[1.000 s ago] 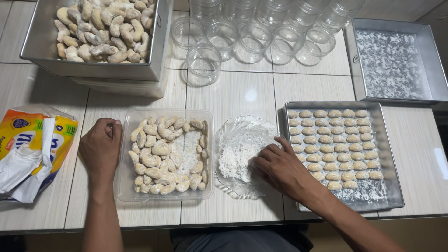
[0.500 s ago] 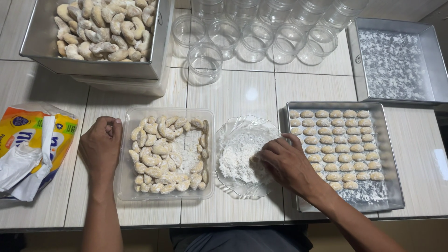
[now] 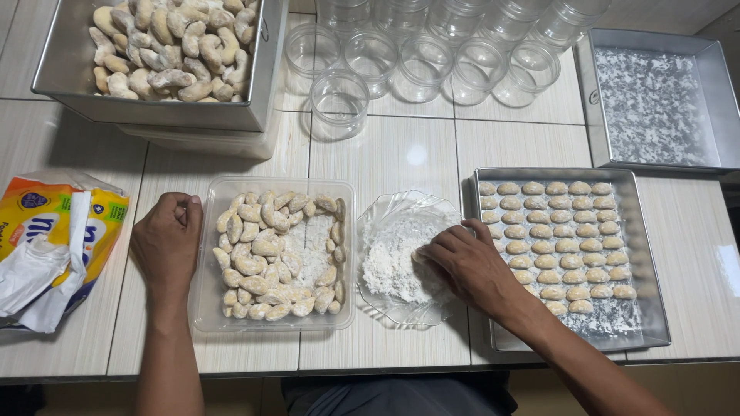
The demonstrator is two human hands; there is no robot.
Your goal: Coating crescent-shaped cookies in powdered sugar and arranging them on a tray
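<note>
My right hand [image 3: 468,266] reaches into a clear glass bowl [image 3: 385,209] of white powder, fingers curled around a small pale cookie in the powder. My left hand [image 3: 166,241] rests loosely closed on the table, touching the left wall of a clear plastic tub [image 3: 210,308] that holds several sugar-coated crescent cookies [image 3: 258,254]. Right of the bowl a metal tray [image 3: 640,254] carries rows of small plain oval cookies [image 3: 559,235].
A deep metal pan [image 3: 254,100] of coated crescents stands at the back left. Several empty clear jars [image 3: 339,104] line the back. A powder-dusted metal tray [image 3: 655,100] sits at the back right. An opened yellow bag [image 3: 54,246] lies at the left.
My right hand has moved left from the edge of the cookie tray into the bowl of powder. The left hand has stayed put.
</note>
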